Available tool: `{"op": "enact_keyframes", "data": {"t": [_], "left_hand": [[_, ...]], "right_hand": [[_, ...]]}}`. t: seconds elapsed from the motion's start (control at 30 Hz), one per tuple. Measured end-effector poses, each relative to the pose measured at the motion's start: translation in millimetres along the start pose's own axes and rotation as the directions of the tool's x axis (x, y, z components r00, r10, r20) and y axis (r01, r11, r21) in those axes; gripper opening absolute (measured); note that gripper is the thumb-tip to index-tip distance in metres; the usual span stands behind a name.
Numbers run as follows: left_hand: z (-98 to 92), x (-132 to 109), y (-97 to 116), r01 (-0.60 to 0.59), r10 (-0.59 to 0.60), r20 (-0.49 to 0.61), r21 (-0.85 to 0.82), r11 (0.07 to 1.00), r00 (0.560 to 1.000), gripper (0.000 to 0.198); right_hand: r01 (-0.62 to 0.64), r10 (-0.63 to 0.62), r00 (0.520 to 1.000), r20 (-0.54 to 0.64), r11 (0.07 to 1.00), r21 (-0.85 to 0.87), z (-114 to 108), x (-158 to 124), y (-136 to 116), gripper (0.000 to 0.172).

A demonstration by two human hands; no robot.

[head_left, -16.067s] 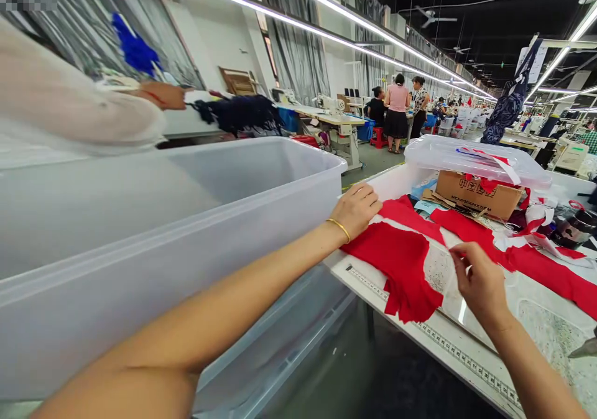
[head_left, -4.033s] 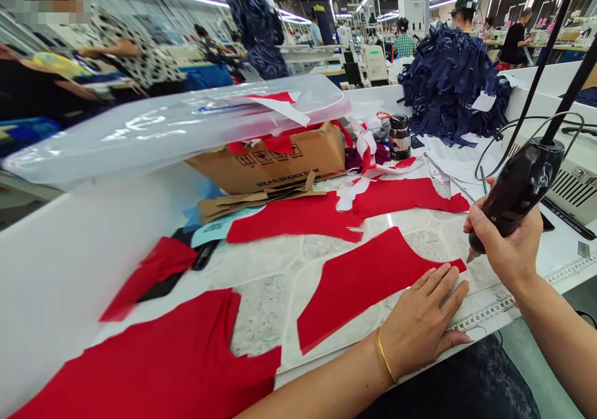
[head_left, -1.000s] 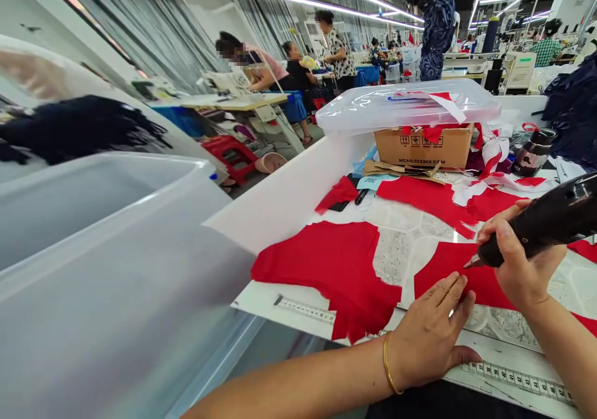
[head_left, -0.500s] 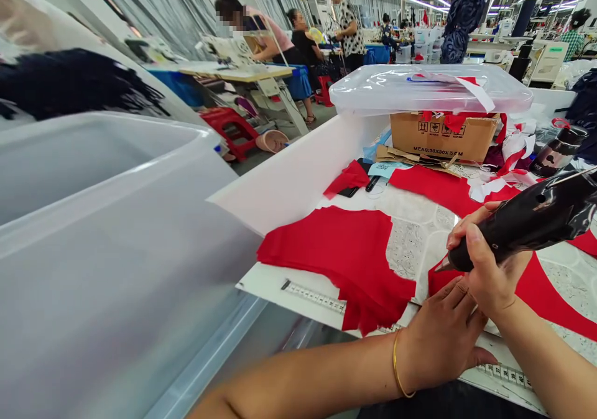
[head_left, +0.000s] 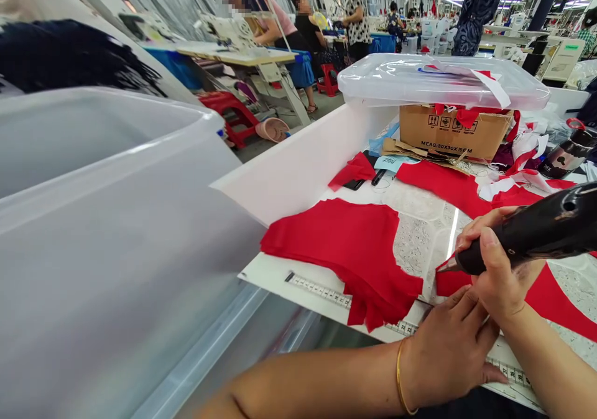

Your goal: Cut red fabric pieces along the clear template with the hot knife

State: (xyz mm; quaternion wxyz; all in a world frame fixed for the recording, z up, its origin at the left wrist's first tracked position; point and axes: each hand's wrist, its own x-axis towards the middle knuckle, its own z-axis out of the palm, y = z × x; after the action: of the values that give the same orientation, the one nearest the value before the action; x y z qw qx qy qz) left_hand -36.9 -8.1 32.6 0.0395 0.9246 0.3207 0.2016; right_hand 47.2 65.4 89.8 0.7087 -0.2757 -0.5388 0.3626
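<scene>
My right hand (head_left: 499, 279) is wrapped around a black handheld tool (head_left: 550, 227) with a pointed metal tip. That tip touches the corner of a red fabric piece (head_left: 451, 284) on the table. Beside it my left hand (head_left: 450, 350) lies flat with fingers stretched out at the table's front edge, its fingertips close under the right hand; a gold bangle circles the wrist. To the left rests a layered stack of red fabric pieces (head_left: 340, 232), partly covering a measuring tape (head_left: 319, 290) along the edge. My hands hide part of the fabric under the tool.
A translucent plastic bin (head_left: 116, 251) fills the left side. Behind the fabric stands a cardboard box (head_left: 454, 134) under a clear plastic lid (head_left: 443, 83). Red and white scraps (head_left: 522, 151) and a dark bottle (head_left: 566, 155) lie at right. Co-workers sit at sewing machines farther back.
The whole view has shifted slightly, so the hands and tool appear a little lower and farther right. My right hand still grips the tool, its tip at the same fabric corner.
</scene>
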Motion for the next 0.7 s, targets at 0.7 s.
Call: {"op": "enact_keyframes", "data": {"t": [0.7], "left_hand": [[1.1, -20.3, 3.7, -0.036, 0.035, -0.046, -0.014, 0.999, 0.998, 0.066]], "right_hand": [[-0.017, 0.011, 0.995, 0.098, 0.998, 0.059, -6.9, -17.1, -18.2, 0.019]]}}
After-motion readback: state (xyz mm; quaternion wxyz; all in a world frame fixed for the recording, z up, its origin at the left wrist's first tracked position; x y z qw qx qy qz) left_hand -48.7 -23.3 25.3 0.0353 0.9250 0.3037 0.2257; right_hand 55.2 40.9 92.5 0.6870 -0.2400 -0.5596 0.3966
